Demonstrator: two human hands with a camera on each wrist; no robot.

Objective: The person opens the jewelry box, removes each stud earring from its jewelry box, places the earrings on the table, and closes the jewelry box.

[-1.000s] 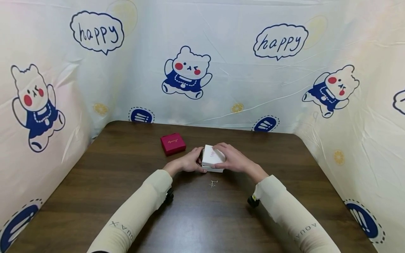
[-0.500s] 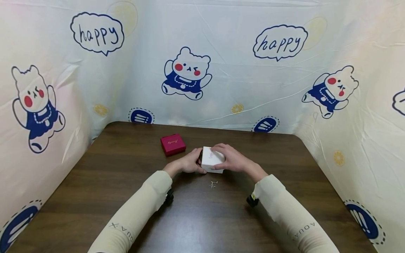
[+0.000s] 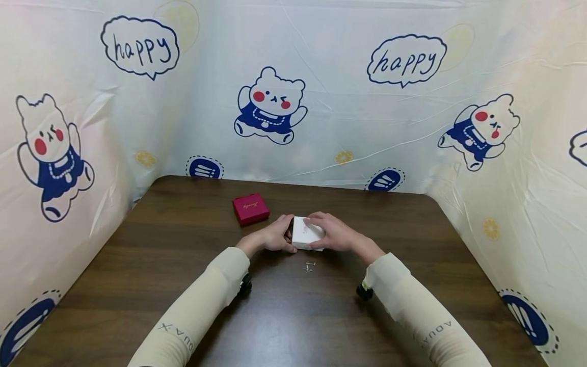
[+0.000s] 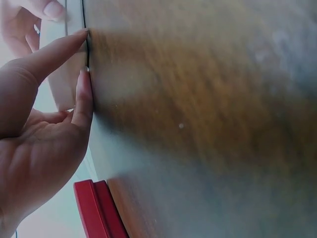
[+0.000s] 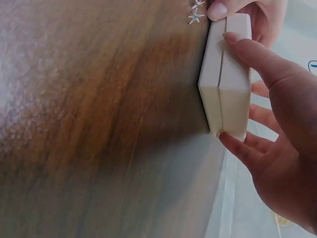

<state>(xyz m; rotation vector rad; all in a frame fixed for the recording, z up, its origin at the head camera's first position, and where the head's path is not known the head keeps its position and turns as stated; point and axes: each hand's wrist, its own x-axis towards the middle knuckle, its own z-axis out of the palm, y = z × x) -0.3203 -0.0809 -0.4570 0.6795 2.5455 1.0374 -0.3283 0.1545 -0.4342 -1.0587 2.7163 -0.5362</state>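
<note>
A small white lidded box (image 3: 306, 233) stands on the brown table between both hands. Its lid sits down over the base, leaving only a thin seam that shows in the right wrist view on the box's side (image 5: 213, 59). From the left, my left hand (image 3: 274, 235) holds the lower part, thumb on the near side and fingers at the far side. My right hand (image 3: 338, 233) grips the lid from the right, its thumb and fingers on opposite sides. Just in front of the box lie small silvery starfish-shaped trinkets (image 5: 196, 16).
A red box (image 3: 251, 210) with gold lettering rests behind and left of the white one. The table (image 3: 293, 326) is dark wood. A printed cloth (image 3: 339, 117) with cartoon bears hangs around its back and sides.
The lid has come down onto the base in my right hand, narrowing the gap to a thin seam. My left hand has stayed nearly in place, and the trinkets and red box have not moved.
</note>
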